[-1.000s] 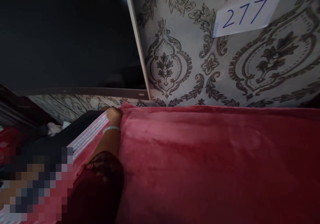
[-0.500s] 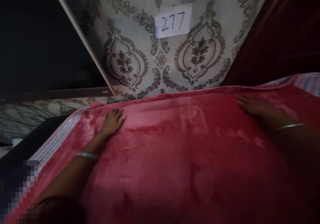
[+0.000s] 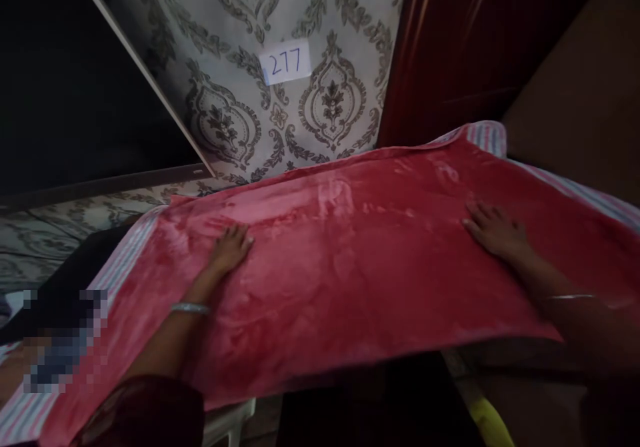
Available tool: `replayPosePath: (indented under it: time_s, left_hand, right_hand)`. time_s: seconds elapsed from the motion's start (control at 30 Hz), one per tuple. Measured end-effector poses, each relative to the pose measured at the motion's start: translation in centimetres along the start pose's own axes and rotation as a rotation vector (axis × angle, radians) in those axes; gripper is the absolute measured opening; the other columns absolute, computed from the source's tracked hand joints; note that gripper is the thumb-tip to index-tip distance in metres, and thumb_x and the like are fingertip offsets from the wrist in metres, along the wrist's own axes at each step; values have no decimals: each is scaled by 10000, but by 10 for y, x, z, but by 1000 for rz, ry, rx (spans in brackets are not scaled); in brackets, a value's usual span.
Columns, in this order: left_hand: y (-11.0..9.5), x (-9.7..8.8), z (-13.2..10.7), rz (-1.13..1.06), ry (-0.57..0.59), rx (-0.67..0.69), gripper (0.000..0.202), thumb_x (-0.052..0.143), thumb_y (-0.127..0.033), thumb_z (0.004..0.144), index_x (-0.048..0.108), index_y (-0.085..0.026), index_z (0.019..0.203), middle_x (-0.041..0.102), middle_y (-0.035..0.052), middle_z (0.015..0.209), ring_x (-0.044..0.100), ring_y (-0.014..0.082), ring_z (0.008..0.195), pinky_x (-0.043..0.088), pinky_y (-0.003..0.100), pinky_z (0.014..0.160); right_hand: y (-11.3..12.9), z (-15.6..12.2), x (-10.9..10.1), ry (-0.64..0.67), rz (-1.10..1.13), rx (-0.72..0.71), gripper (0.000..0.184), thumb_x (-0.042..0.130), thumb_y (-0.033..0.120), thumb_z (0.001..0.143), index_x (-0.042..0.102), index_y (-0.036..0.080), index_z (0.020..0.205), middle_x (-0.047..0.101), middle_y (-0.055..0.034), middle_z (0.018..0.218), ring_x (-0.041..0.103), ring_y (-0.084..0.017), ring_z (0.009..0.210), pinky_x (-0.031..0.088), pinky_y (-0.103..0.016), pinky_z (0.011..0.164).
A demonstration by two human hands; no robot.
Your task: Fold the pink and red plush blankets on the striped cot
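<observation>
The red cloth (image 3: 350,267) lay spread beneath both hands, reaching past them on either side, its far edge running along the patterned wall (image 3: 225,124). The left hand (image 3: 231,247) rested palm down on the left part of it, fingers slightly spread. The right hand (image 3: 495,229) lay likewise on the right part, fingers spread, well apart from the left. The cloth thus sat under the palms rather than between fingers; how hard they pressed, I could not tell. A striped border (image 3: 123,254) edged the cloth on the left, and similar stripes showed at its far right corner.

The palms were hidden, and the cloth covered whatever bore it. The right forearm sank into shadow around its thin bangle (image 3: 570,296). Blocks of blurring masked a patch at lower left. Below the near edge, a white object (image 3: 230,420) and a yellow one (image 3: 490,424) were cut off by the frame, too dim to identify.

Beyond, a dark screen (image 3: 90,87), also cut off, stood left of a paper marked 277 (image 3: 285,62); a dark red panel (image 3: 450,54) rose to its right.
</observation>
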State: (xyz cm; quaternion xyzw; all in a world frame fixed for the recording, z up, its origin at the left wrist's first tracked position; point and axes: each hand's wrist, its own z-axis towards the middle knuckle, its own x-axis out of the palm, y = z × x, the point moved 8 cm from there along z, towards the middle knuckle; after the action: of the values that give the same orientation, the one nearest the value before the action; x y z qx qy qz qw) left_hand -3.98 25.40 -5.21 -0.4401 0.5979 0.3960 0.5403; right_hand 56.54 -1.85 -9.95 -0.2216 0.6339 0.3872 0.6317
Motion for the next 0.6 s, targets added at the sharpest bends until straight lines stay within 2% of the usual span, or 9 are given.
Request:
replayPosePath:
  time_s: [0.07, 0.13, 0.17, 0.23, 0.37, 0.47, 0.53, 0.6]
  left_hand:
    - [-35, 13, -36, -3, -12, 125, 593, 360, -406, 1028, 357, -221, 1591, 259, 133, 1682, 192, 326, 1562, 223, 580, 1220]
    - [-55, 23, -71, -3, -56, 203, 611, 390, -416, 1015, 350, -231, 1595, 249, 121, 1685, 185, 327, 1564, 196, 583, 1227]
    - [-59, 28, -87, -1, -84, 223, 615, 405, -419, 1006, 361, -234, 1591, 256, 117, 1683, 181, 324, 1566, 187, 576, 1231]
    - [-53, 38, -115, -9, -110, 230, 609, 404, -415, 997, 387, -238, 1580, 267, 105, 1679, 184, 310, 1567, 188, 562, 1232]
    - [-9, 54, -167, -64, -128, 170, 622, 349, -433, 972, 428, -249, 1561, 328, 82, 1658, 247, 296, 1550, 259, 559, 1210]
    - [34, 55, -211, -90, -242, 55, 652, 325, -479, 937, 456, -288, 1546, 418, 95, 1612, 324, 312, 1519, 296, 582, 1190]
    - [61, 55, -240, -102, -313, -15, 685, 303, -514, 925, 446, -276, 1551, 431, 131, 1599, 331, 343, 1511, 299, 626, 1176]
    - [89, 59, -266, -123, -348, -111, 717, 292, -549, 920, 410, -264, 1566, 415, 157, 1603, 319, 377, 1511, 297, 672, 1160]
  right_hand:
    - [-40, -18, -11, -36, 13, 96, 609, 341, 483, 1004, 485, 202, 1524, 397, -226, 1587, 342, -390, 1445, 307, -650, 1045]
    - [-69, -36, -20, -53, 28, 169, 582, 358, 474, 989, 540, 219, 1480, 432, -230, 1562, 374, -403, 1418, 313, -656, 1021]
    - [-78, -46, -23, -63, 38, 186, 570, 369, 472, 981, 563, 228, 1458, 437, -227, 1559, 380, -411, 1413, 312, -662, 1015]
    - [-93, -64, -29, -84, 57, 214, 561, 384, 470, 969, 588, 228, 1432, 436, -224, 1561, 378, -428, 1414, 300, -677, 1022]
    - [-111, -103, -39, -185, 87, 254, 551, 371, 445, 961, 591, 218, 1412, 481, -207, 1529, 374, -409, 1432, 276, -655, 1090]
    - [-122, -135, -39, -301, 172, 299, 584, 329, 467, 971, 555, 212, 1445, 418, -214, 1569, 285, -392, 1488, 266, -650, 1112]
    - [-131, -155, -34, -363, 252, 359, 662, 299, 493, 970, 488, 134, 1492, 299, -254, 1621, 201, -395, 1521, 254, -626, 1135]
    - [-141, -171, -26, -422, 343, 433, 721, 303, 483, 949, 390, 56, 1523, 283, -309, 1597, 242, -398, 1504, 285, -576, 1142]
